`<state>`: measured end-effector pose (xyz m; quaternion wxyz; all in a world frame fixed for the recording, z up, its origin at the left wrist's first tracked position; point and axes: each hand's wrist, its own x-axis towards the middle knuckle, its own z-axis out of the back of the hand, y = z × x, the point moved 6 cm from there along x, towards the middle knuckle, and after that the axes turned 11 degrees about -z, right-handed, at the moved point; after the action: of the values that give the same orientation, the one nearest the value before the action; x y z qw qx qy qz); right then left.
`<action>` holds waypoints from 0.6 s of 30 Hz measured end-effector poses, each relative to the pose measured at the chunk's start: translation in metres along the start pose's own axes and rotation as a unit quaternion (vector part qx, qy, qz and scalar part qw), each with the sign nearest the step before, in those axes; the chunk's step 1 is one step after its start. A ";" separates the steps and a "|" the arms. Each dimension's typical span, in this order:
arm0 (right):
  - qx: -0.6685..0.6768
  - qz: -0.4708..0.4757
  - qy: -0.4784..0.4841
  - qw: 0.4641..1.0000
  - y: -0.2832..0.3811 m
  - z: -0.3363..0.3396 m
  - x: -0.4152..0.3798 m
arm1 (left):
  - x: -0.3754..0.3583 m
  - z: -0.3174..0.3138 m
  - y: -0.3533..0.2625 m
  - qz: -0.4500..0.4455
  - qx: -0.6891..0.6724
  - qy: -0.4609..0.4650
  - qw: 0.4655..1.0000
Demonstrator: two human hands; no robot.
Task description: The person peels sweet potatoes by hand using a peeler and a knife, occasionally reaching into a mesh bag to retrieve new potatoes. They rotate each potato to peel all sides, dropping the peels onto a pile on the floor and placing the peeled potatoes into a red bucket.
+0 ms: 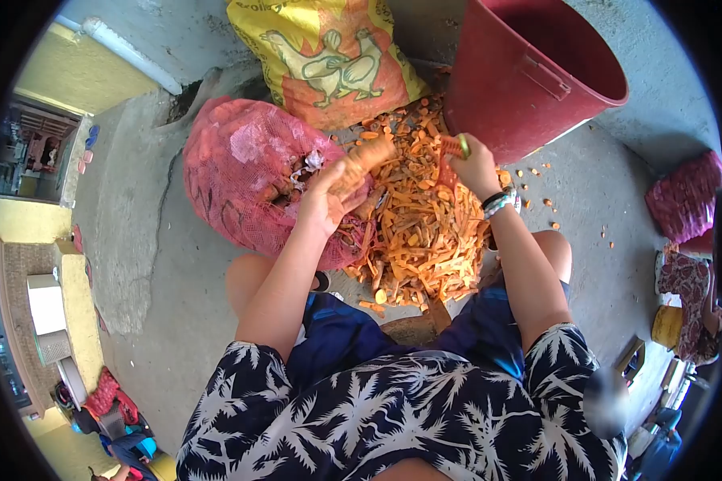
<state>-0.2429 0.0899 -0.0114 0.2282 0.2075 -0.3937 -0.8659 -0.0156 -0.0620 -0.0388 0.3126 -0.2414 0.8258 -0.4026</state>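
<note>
My left hand [324, 197] is closed around the lower end of a thick carrot [371, 154], whose other end points up and to the right. In my right hand [476, 167] is a peeler [460, 146] with a green part showing; it is apart from the carrot, and a blurred orange patch hangs below it. Between my legs and beneath both hands spreads a heap of carrot peelings [425, 232], with cut carrot ends among them. A red mesh sack [249, 172] of carrots lies beside my left hand, its opening towards the heap.
Behind the heap stands a yellow and orange sack [329, 60] printed with chickens. A tall red bin [509, 88] rises at the back right, close to my right hand. Small carrot bits [547, 202] dot the concrete floor. Another purple-red sack [686, 196] and a person's patterned clothing [686, 293] are far right.
</note>
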 end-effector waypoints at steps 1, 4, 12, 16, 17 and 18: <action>0.052 0.042 -0.034 0.997 0.003 0.008 0.000 | -0.007 -0.010 -0.002 0.025 -0.115 -0.010 0.993; 0.198 -0.018 0.007 0.980 -0.008 0.021 -0.014 | -0.009 -0.018 0.009 0.043 -0.117 0.056 0.991; 0.463 -0.074 0.043 0.882 0.041 -0.018 -0.084 | -0.019 -0.037 0.013 0.053 -0.161 0.057 0.984; 0.461 -0.044 0.047 0.885 0.046 -0.037 -0.088 | -0.008 -0.032 0.030 0.054 -0.159 0.029 0.985; 0.460 -0.048 0.050 0.885 0.046 -0.040 -0.089 | -0.004 -0.032 0.033 0.063 -0.158 0.035 0.985; 0.452 -0.035 0.041 0.891 0.046 -0.040 -0.088 | 0.001 -0.028 0.038 0.061 -0.147 -0.004 0.987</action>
<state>-0.1389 0.0887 0.0162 0.0955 0.3374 -0.7251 -0.5927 -0.0415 -0.0270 -0.0561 0.3011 -0.2357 0.8878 -0.2559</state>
